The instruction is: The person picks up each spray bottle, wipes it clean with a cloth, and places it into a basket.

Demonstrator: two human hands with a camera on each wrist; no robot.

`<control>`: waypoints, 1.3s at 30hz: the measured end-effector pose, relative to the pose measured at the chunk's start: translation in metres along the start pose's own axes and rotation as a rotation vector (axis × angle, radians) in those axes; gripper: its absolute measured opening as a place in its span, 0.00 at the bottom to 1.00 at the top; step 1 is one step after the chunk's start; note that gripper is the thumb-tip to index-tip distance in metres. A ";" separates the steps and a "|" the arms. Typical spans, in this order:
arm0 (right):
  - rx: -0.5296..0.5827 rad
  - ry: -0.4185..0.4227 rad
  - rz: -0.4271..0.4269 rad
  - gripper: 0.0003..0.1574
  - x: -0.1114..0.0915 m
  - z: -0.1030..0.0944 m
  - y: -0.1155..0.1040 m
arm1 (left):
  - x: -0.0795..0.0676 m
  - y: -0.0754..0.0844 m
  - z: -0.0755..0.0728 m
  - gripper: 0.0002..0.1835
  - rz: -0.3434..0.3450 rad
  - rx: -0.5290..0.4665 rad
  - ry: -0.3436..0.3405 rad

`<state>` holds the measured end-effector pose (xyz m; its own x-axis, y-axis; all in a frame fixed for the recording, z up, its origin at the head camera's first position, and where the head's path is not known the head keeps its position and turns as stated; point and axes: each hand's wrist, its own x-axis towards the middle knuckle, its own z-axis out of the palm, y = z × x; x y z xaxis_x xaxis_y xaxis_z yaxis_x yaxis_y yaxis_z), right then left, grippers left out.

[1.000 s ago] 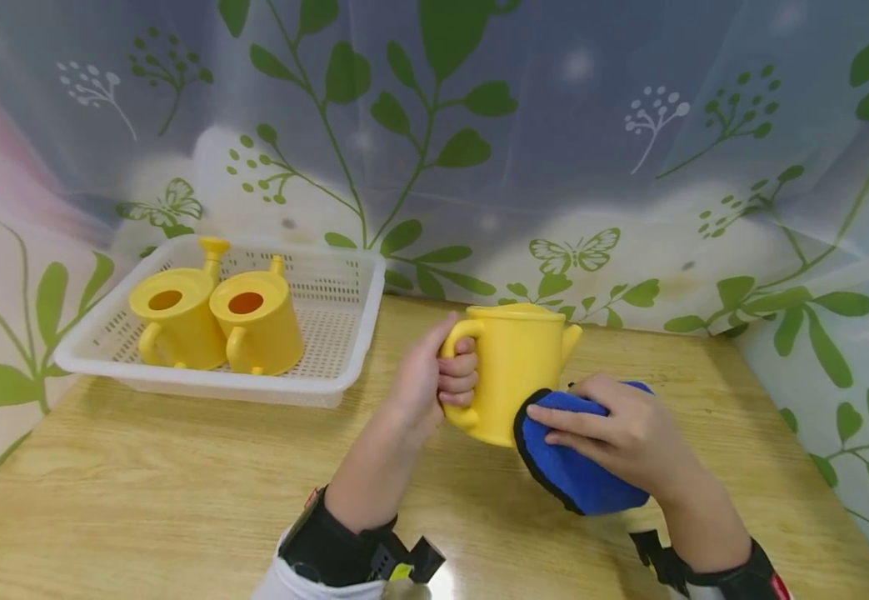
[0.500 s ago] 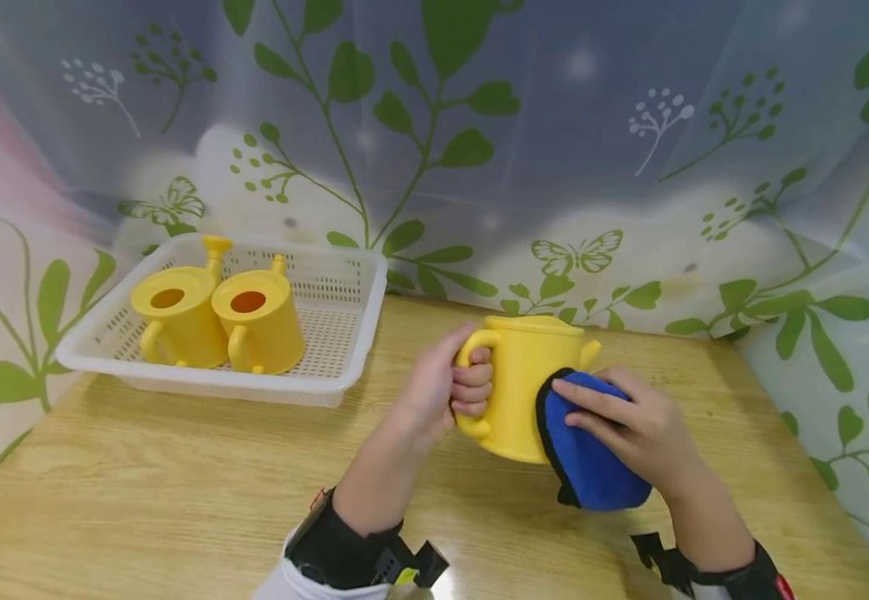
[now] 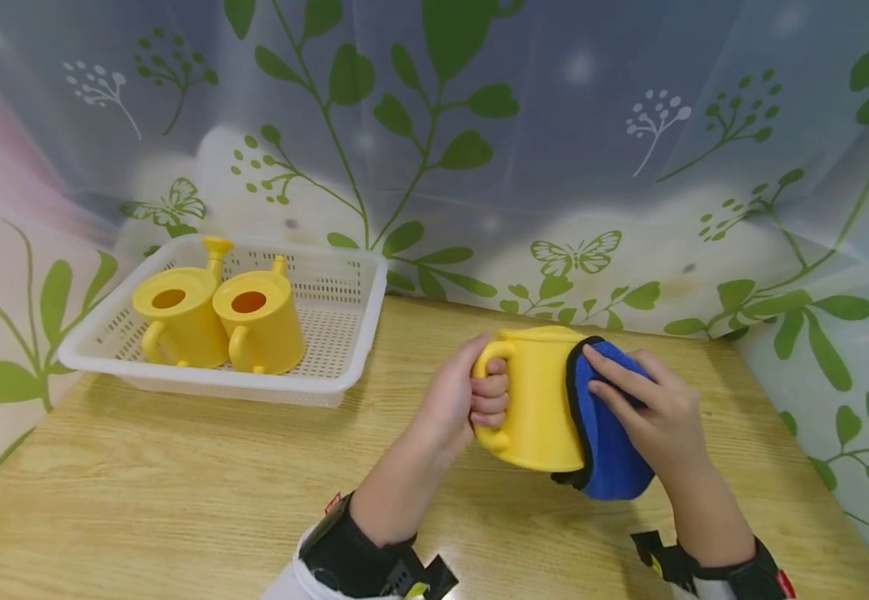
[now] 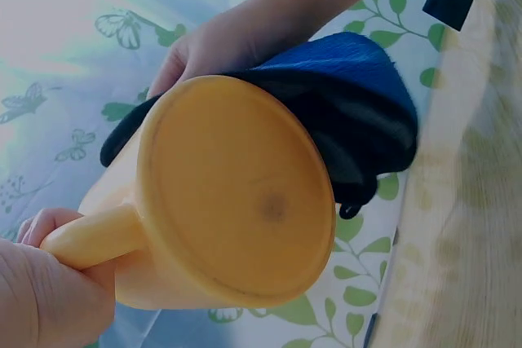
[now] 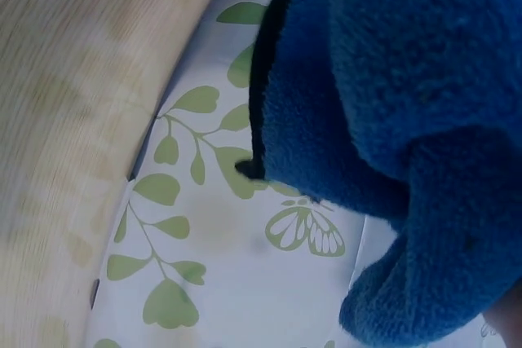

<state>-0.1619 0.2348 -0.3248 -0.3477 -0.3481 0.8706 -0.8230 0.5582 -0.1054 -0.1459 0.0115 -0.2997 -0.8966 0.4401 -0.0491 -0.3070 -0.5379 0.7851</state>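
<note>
Above the table, my left hand (image 3: 458, 396) grips the handle of a yellow watering can (image 3: 539, 404), fingers curled round it. The can is tilted, and its round base (image 4: 236, 193) faces the left wrist camera, with a dark smudge on it. My right hand (image 3: 666, 408) holds a blue cloth (image 3: 614, 446) with black edging against the can's right side, two fingers lying along the cloth. The cloth covers the spout in the head view. Folds of the blue cloth (image 5: 440, 63) fill much of the right wrist view, where the hand is mostly hidden.
A white perforated plastic basket (image 3: 325, 388) stands on the left of the wooden table (image 3: 179, 483). Inside its left half are two yellow watering cans, one (image 3: 187, 329) beside the other (image 3: 275, 333). A leaf-patterned curtain (image 3: 434, 183) hangs behind the table.
The held watering can has moved right and slightly down, tilting more. The cloth has slid up and round its right side, now hiding the spout. The basket stays put.
</note>
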 end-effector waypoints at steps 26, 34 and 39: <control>0.093 0.198 -0.363 0.15 0.018 0.015 -0.031 | -0.002 0.011 -0.009 0.21 0.077 -0.058 0.063; 0.006 0.243 -0.145 0.18 0.012 0.012 -0.020 | -0.001 0.006 -0.005 0.20 0.001 0.004 -0.043; -0.031 0.260 -0.053 0.18 0.010 0.009 -0.016 | -0.001 0.003 -0.003 0.21 -0.013 0.018 -0.065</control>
<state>-0.1560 0.2155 -0.3188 -0.1739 -0.1744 0.9692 -0.8214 0.5686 -0.0451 -0.1466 0.0071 -0.2996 -0.8697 0.4932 -0.0195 -0.3121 -0.5188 0.7959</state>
